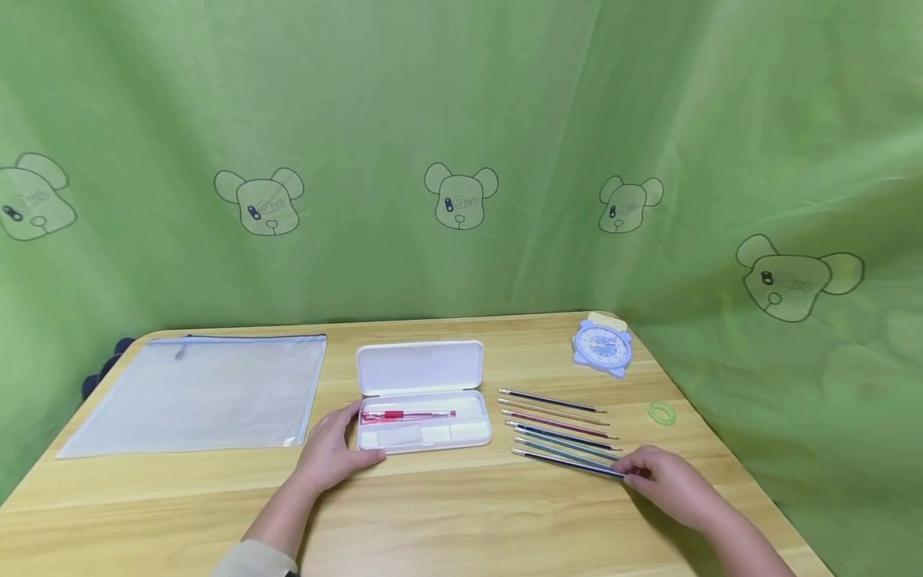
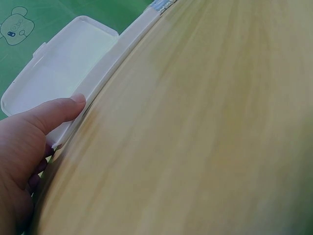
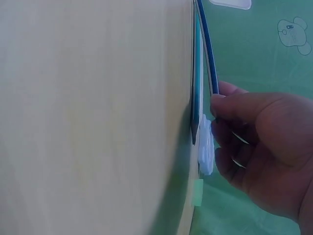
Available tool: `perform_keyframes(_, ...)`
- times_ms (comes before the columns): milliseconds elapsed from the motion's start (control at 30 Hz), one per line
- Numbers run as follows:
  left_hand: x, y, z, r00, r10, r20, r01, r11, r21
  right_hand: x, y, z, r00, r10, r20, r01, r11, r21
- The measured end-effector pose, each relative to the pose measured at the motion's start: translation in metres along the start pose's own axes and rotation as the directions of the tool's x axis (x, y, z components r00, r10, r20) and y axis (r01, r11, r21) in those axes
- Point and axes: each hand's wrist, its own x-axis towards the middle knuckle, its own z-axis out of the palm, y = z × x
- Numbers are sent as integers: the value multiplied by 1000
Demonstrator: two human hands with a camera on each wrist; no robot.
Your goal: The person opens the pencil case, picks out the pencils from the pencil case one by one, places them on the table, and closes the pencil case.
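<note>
A white pencil case [image 1: 420, 367] lies with its lid raised, a red pen [image 1: 392, 415] in its tray. My left hand [image 1: 333, 453] holds the case by its front left corner; in the left wrist view the thumb [image 2: 58, 111] presses the front wall. Over on the right, my right hand [image 1: 671, 485] pinches a dark blue pencil [image 1: 570, 464] near its tip, at the front of a row. The right wrist view shows this pencil [image 3: 210, 54] raised at that end above the others. Several more pencils [image 1: 555, 418] lie side by side behind it.
A clear zip bag [image 1: 209, 393] lies flat at the left of the wooden table [image 1: 447, 513]. At the back right are a blue toy clock [image 1: 604, 347] and a pale block [image 1: 607, 320] behind it. A green ring [image 1: 662, 413] lies near the right edge. Green curtain [image 1: 375, 264] surrounds the table.
</note>
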Motion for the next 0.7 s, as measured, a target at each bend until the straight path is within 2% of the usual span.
perform_keyframes(267, 0, 0, 0, 1000, -6, -3, 6, 1000, -4, 4, 2, 2, 997, 48, 53, -47, 999, -6)
perform_keyframes(500, 0, 0, 0, 1000, -16, 6, 16, 1000, -11, 7, 2, 5, 995, 49, 83, -51, 999, 16)
perform_keyframes(700, 0, 1, 0, 1000, -4, -2, 3, 1000, -8, 5, 0, 3, 997, 50, 60, -52, 998, 32)
